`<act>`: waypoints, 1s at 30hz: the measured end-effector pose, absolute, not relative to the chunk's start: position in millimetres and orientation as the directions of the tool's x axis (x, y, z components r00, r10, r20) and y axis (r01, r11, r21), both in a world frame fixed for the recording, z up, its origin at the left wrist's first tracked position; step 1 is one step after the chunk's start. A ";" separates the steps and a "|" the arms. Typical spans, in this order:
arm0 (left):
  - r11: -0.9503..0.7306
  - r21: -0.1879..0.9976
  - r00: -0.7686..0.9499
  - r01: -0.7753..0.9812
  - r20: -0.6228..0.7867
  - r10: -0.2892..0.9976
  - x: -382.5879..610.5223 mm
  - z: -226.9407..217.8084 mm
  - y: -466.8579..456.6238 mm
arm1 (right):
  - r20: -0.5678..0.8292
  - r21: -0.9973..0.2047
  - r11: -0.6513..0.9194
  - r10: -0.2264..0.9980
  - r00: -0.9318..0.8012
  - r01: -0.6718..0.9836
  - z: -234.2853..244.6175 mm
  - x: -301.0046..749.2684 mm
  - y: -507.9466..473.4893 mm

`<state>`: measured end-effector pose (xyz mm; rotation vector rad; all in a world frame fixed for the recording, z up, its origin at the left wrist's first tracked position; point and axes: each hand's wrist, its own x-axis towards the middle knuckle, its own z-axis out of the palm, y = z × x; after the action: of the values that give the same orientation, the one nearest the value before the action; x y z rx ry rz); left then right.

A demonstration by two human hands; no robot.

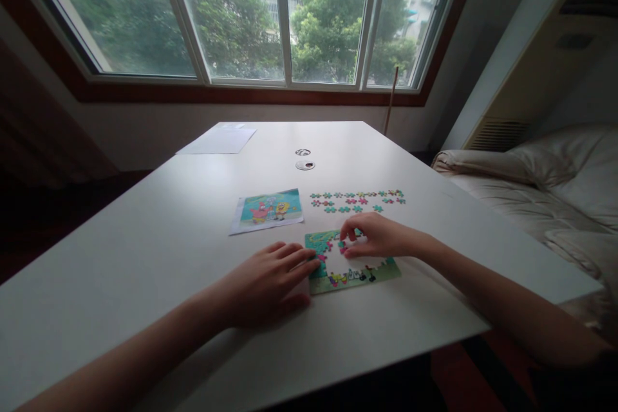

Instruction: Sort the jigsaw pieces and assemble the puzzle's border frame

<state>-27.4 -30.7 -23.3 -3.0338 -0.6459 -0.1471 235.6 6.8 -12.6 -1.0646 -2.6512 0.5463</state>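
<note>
A partly assembled jigsaw puzzle point(360, 273) lies on the white table point(145, 257) in front of me, with a bare gap in its middle. My left hand point(270, 280) rests flat with fingers stretched out, its fingertips on the puzzle's left edge. My right hand point(374, 236) hovers over the puzzle's upper part, fingers pinched on a small puzzle piece point(344, 246). Several loose puzzle pieces point(356, 201) lie in rows just beyond the puzzle. A cartoon reference picture point(268, 209) lies to the puzzle's upper left.
A sheet of paper point(218, 140) lies at the table's far left. Two round cable-hole covers point(304, 159) sit mid-table. A cushioned sofa point(545, 187) stands to the right, next to a tall air-conditioning unit point(541, 58). Windows run along the far wall.
</note>
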 end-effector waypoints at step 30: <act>-0.912 0.001 0.906 0.410 0.111 0.408 -26.3 -22.0 -31.6 | 0.005 -0.542 0.556 0.752 -0.659 0.630 -18.9 210.6 -1.1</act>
<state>-26.3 -31.6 -22.0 -3.0452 -0.6538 -0.1706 210.6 -1.1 -18.9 -1.1563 -2.5552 0.7497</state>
